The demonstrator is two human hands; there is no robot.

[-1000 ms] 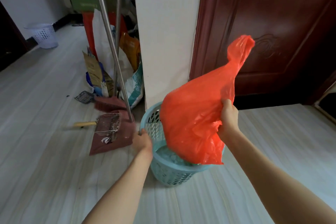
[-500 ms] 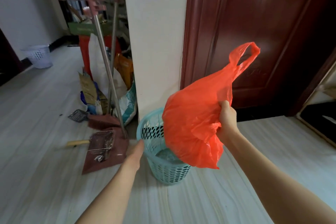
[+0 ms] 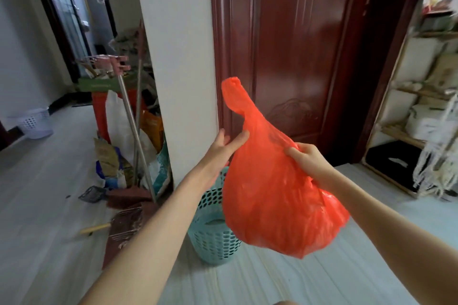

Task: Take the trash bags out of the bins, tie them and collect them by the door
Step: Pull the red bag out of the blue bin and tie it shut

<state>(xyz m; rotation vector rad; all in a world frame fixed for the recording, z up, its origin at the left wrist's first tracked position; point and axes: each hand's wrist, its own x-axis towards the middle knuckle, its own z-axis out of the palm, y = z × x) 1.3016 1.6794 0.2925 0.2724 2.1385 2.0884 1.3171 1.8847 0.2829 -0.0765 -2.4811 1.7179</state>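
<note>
The orange trash bag (image 3: 277, 193) hangs clear above the teal bin (image 3: 213, 235), right hand (image 3: 306, 158) clenched on its gathered side, left hand (image 3: 223, 147) released, fingers straight against its neck, seemingly ready for tying.

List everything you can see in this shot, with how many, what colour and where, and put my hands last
trash bag: one, orange-red, lifted clear above the bin
bin: one, light blue, on the floor by the wall corner
second bin: one, white, far left by the wall
door: one, dark red-brown, behind the bag
dustpan: one, maroon, on the floor, left
shelf unit: one, pale wood, far right
left hand: one, fingers straight, touching the bag below its handle
right hand: one, gripping the bag's right side
</note>
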